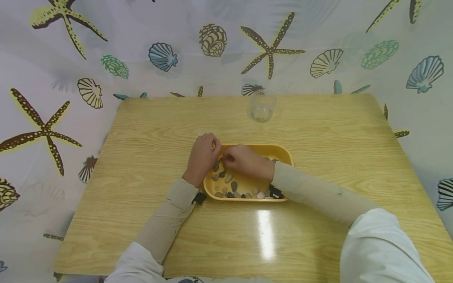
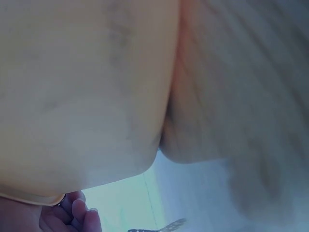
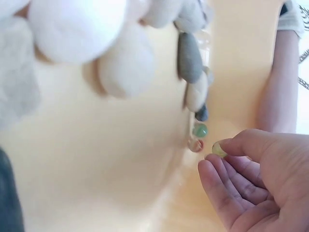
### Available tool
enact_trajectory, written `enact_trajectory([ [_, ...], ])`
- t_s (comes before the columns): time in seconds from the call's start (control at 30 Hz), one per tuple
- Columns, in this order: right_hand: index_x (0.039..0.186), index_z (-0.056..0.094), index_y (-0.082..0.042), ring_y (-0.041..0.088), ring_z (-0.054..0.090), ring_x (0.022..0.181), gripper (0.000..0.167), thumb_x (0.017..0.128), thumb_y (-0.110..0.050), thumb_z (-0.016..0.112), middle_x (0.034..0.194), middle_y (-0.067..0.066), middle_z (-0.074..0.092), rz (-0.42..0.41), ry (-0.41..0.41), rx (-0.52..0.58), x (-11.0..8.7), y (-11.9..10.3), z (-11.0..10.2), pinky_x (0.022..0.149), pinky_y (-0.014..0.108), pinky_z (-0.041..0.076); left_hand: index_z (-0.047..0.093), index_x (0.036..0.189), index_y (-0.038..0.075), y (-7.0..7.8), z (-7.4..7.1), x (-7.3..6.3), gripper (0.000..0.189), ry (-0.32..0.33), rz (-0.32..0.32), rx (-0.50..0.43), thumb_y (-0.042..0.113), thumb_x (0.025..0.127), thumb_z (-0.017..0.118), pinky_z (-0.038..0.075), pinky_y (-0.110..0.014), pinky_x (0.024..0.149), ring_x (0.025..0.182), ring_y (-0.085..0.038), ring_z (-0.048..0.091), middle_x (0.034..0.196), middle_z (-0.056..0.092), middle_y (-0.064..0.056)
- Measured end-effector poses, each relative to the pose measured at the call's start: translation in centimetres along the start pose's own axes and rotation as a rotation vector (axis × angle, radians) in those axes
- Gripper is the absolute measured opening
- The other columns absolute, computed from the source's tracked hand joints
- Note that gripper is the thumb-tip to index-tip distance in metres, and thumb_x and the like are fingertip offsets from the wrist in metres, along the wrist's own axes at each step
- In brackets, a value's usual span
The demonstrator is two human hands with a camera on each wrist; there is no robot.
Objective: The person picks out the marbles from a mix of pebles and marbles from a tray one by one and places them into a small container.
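Observation:
My right hand (image 1: pixel 245 159) is over the left part of a yellow tray (image 1: pixel 274 150). In the right wrist view, its thumb and fingers pinch a yellowish glass marble (image 3: pixel 218 149). Just beside those fingertips, a green marble (image 3: pixel 200 130) and a clear marble with orange (image 3: pixel 195 144) lie along the tray's side. My left hand (image 1: pixel 205 153) grips the tray's far left corner, its fingers curled at the rim; the left wrist view is mostly filled by a blurred pale surface. Grey, white and dark pebbles (image 1: pixel 234 186) are scattered over the tray floor, mostly along the edges.
Behind the tray, near the table's far edge, stands a clear glass jar (image 1: pixel 263 108) with something small at its bottom. The wooden table (image 1: pixel 159 129) backs onto a curtain (image 1: pixel 219 70) printed with shells and starfish. My right forearm crosses the tray's right end.

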State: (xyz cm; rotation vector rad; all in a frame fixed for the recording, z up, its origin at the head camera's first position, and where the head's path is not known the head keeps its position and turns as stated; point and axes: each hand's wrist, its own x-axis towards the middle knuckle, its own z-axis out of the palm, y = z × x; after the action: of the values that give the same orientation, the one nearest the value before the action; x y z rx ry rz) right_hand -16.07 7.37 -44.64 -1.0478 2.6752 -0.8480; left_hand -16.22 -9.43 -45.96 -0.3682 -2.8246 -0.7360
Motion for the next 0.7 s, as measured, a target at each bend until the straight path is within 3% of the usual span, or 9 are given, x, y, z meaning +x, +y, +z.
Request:
enact_trajectory([
  [0.33,0.094,0.072,-0.006,0.010,0.062,0.078,0.012,0.086,-0.011,0.065,0.087,-0.001,0.068,0.026,0.008,-0.008,-0.2,-0.2,-2.4,0.072,0.026,0.050,0.047,0.077,0.013,0.0,0.0,0.2,0.025,0.001,0.007,-0.001,0.025,0.097,0.040,0.037,-0.031,0.059,0.067,-0.018,0.042,0.071,0.044,-0.001],
  [0.7,0.094,0.071,-0.005,0.010,0.064,0.074,0.013,0.086,-0.015,0.066,0.085,0.001,0.069,0.052,0.070,-0.003,-1.0,0.1,-4.4,0.065,0.024,0.051,0.047,0.075,0.014,0.2,0.0,0.2,0.025,-0.002,0.001,-0.010,0.025,0.097,0.040,0.037,-0.031,0.058,0.066,-0.018,0.042,0.070,0.044,-0.001],
])
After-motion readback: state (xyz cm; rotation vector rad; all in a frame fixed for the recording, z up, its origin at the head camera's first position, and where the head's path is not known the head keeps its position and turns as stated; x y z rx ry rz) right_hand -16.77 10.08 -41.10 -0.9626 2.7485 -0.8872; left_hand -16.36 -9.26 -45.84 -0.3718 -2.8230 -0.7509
